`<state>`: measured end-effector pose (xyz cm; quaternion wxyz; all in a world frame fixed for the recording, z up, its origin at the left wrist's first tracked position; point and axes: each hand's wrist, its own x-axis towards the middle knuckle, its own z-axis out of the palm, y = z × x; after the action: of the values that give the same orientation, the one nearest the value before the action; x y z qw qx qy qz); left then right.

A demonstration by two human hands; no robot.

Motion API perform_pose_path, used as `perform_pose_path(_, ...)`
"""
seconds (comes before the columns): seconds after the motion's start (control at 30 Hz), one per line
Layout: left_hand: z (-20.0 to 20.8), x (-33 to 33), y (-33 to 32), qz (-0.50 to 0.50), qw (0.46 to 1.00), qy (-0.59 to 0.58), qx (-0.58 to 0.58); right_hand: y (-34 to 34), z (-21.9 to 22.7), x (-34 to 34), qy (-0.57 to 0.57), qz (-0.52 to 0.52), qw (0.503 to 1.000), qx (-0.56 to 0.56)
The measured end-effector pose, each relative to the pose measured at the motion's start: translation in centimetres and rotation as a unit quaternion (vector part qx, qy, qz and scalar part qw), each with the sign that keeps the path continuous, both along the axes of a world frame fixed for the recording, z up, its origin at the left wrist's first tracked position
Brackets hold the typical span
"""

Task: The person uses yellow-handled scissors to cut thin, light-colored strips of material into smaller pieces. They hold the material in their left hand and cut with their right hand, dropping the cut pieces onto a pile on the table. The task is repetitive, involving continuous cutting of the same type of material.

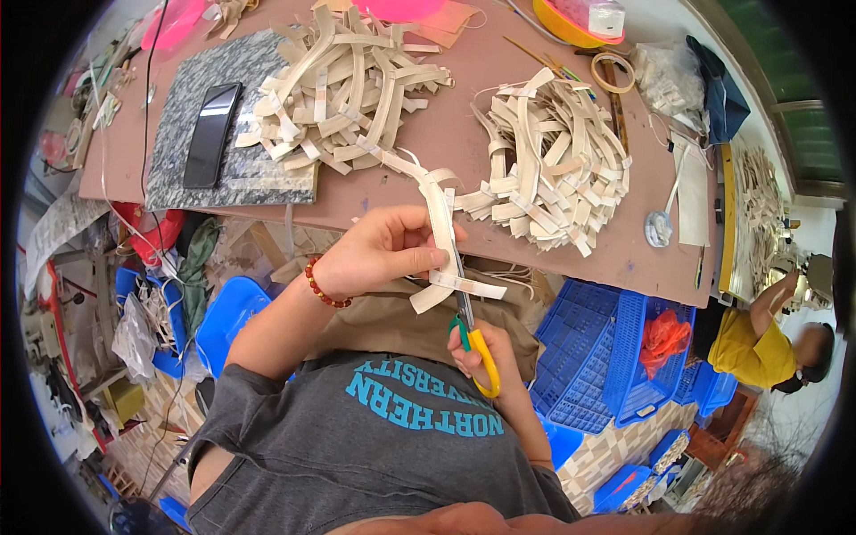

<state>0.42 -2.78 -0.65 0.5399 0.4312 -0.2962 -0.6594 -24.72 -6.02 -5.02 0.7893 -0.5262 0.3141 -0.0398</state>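
My left hand (390,248) pinches a cream fabric strap (439,212) between thumb and fingers, just past the table's near edge. Its lower end splits into short crossing tabs. In my right hand (506,354) is a pair of scissors (484,358) with yellow and green handles; the blades point up at the strap, beside the left fingertips. Whether the blades touch the fabric is hard to tell. On the table, a big heap of similar cream straps (343,89) lies beyond my left hand, and a second heap (557,160) lies to the right.
The brown table (357,201) carries a grey stone-patterned slab (165,169) with a black phone (214,134), a tape roll (612,73) and a yellow basin (571,27). Blue crates (580,348) stand below at right. A person in a yellow top (753,352) works at far right.
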Motion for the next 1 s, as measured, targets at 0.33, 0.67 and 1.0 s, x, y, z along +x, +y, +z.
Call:
perform_pose_path(0.33,-0.3,-1.3,0.2,0.035,0.998,0.041,-0.024,0.3,0.7,1.2,-0.107,0.02,0.991,0.078)
perform_pose_path(0.67,0.1,-1.3,0.3,-0.014,0.998,0.052,-0.014,0.3,0.8,1.0,-0.06,0.0,0.998,0.035)
perform_pose_path(1.0,-0.6,-1.1,0.4,0.053,0.998,0.03,-0.017,0.1,0.3,0.6,-0.065,-0.005,0.997,0.049)
